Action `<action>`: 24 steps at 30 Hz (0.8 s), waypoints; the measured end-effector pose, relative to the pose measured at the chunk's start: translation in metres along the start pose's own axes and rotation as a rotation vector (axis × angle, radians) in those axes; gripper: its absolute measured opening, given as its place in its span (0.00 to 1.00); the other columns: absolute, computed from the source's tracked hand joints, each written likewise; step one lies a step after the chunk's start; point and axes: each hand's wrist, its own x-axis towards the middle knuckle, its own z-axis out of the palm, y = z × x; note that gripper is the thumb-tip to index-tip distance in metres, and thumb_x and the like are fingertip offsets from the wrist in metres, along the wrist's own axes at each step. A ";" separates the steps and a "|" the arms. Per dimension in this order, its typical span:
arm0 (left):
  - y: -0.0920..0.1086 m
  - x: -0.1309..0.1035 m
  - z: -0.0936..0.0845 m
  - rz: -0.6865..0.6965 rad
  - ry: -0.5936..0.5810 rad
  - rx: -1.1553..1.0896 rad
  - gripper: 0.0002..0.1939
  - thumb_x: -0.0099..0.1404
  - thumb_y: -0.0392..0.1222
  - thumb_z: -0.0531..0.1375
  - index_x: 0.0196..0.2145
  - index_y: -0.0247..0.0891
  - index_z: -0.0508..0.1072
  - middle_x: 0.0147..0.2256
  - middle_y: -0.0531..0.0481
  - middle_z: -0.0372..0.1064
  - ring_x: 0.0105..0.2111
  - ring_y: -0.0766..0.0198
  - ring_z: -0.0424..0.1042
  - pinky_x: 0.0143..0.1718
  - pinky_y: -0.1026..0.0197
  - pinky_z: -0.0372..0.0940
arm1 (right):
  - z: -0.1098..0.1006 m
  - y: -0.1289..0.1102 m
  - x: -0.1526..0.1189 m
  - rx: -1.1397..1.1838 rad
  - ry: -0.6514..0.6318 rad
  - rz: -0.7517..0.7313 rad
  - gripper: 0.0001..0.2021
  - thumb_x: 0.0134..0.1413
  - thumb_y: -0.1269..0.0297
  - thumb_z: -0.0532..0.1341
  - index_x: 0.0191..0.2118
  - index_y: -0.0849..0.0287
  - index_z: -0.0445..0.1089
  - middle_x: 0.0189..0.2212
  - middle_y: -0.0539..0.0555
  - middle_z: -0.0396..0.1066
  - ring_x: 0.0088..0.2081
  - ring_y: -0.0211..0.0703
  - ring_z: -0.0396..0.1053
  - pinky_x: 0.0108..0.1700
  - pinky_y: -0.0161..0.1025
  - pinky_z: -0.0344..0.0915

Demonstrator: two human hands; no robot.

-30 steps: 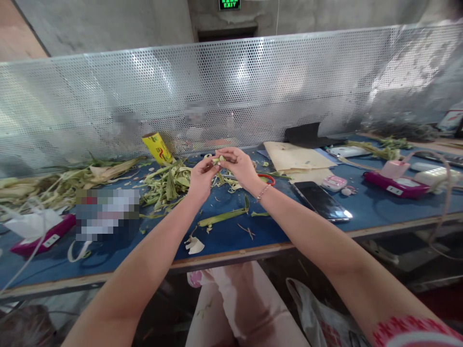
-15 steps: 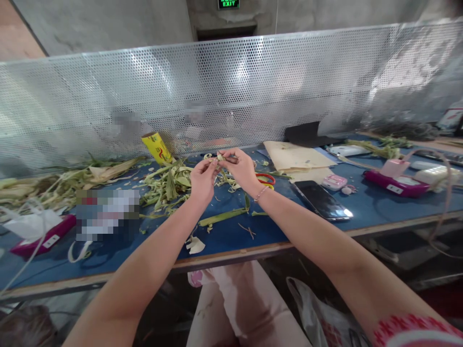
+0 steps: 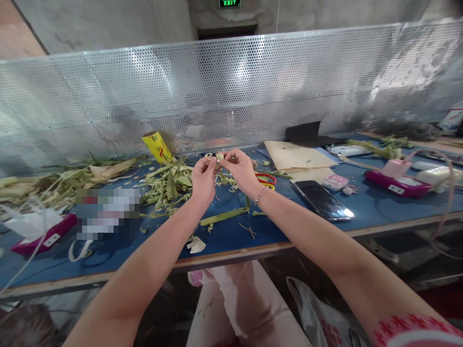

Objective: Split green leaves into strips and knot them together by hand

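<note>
My left hand (image 3: 204, 179) and my right hand (image 3: 238, 168) meet above the middle of the blue table (image 3: 222, 236). Both pinch a small pale green piece of plant leaf (image 3: 220, 157) between thumbs and fingertips. Its lower part is hidden behind the fingers. Just left of my left hand lies a heap of green leaf strips (image 3: 170, 180). Scissors with red and yellow handles (image 3: 266, 179) rest beside my right wrist, partly covered by it. A long flat green strip (image 3: 224, 217) lies on the table below my hands.
A yellow packet (image 3: 158, 147) leans near the perforated metal screen (image 3: 224, 91). To the right lie a phone (image 3: 323, 200), a pink case (image 3: 335, 182) and brown paper (image 3: 294, 155). Magenta tissue packs (image 3: 50, 236) flank the work area, and dry husks (image 3: 97, 176) lie at left.
The leaf piece has turned slightly between my fingertips and shows a broader pale face. My hands stay in nearly the same place.
</note>
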 end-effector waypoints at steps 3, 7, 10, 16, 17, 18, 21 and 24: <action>0.000 0.000 0.000 -0.009 0.005 -0.014 0.04 0.49 0.36 0.63 0.23 0.39 0.69 0.24 0.56 0.68 0.27 0.72 0.67 0.37 0.64 0.63 | 0.001 0.001 0.000 0.053 -0.015 0.037 0.12 0.42 0.62 0.62 0.24 0.56 0.56 0.39 0.51 0.70 0.42 0.38 0.68 0.46 0.39 0.65; -0.002 -0.001 0.000 -0.018 0.000 -0.057 0.05 0.47 0.35 0.64 0.24 0.38 0.70 0.24 0.56 0.68 0.26 0.72 0.67 0.38 0.64 0.64 | -0.001 0.003 0.002 0.096 0.008 0.037 0.11 0.40 0.62 0.63 0.29 0.56 0.61 0.37 0.50 0.70 0.40 0.37 0.68 0.45 0.38 0.65; -0.005 0.000 -0.001 -0.021 0.003 -0.067 0.06 0.47 0.35 0.64 0.24 0.38 0.69 0.23 0.56 0.68 0.26 0.73 0.68 0.38 0.63 0.64 | -0.002 0.005 0.003 0.127 0.016 0.026 0.13 0.37 0.61 0.65 0.33 0.56 0.65 0.34 0.50 0.71 0.38 0.37 0.69 0.43 0.37 0.66; -0.005 0.003 -0.006 -0.001 -0.036 -0.003 0.11 0.47 0.37 0.65 0.31 0.41 0.71 0.21 0.58 0.67 0.24 0.72 0.67 0.36 0.63 0.65 | -0.002 0.009 0.004 0.168 0.008 0.034 0.12 0.36 0.61 0.66 0.32 0.55 0.72 0.32 0.49 0.73 0.36 0.38 0.69 0.42 0.40 0.66; -0.004 0.004 -0.006 0.001 -0.060 0.014 0.12 0.47 0.38 0.64 0.33 0.41 0.72 0.21 0.58 0.67 0.25 0.72 0.67 0.37 0.63 0.65 | -0.002 0.010 0.004 0.160 0.014 0.026 0.11 0.36 0.62 0.66 0.32 0.55 0.72 0.32 0.49 0.73 0.36 0.38 0.69 0.43 0.40 0.66; -0.003 0.004 -0.006 0.002 -0.086 0.029 0.12 0.48 0.38 0.64 0.33 0.41 0.73 0.22 0.57 0.68 0.25 0.72 0.68 0.37 0.62 0.65 | -0.003 0.009 0.004 0.149 0.019 0.016 0.10 0.37 0.62 0.65 0.32 0.55 0.72 0.32 0.49 0.73 0.36 0.38 0.69 0.43 0.40 0.66; -0.002 0.006 -0.006 -0.003 -0.134 0.055 0.09 0.48 0.38 0.64 0.31 0.40 0.74 0.26 0.54 0.70 0.28 0.71 0.68 0.38 0.63 0.64 | -0.003 0.007 0.003 0.111 0.022 -0.024 0.08 0.38 0.64 0.65 0.31 0.55 0.73 0.33 0.50 0.73 0.36 0.38 0.69 0.43 0.40 0.66; -0.003 0.006 -0.006 0.016 -0.132 0.071 0.07 0.49 0.38 0.63 0.30 0.39 0.74 0.27 0.53 0.71 0.29 0.71 0.68 0.37 0.63 0.64 | -0.003 0.005 0.002 0.083 0.026 -0.076 0.07 0.40 0.66 0.64 0.31 0.56 0.72 0.34 0.50 0.72 0.38 0.38 0.69 0.45 0.40 0.66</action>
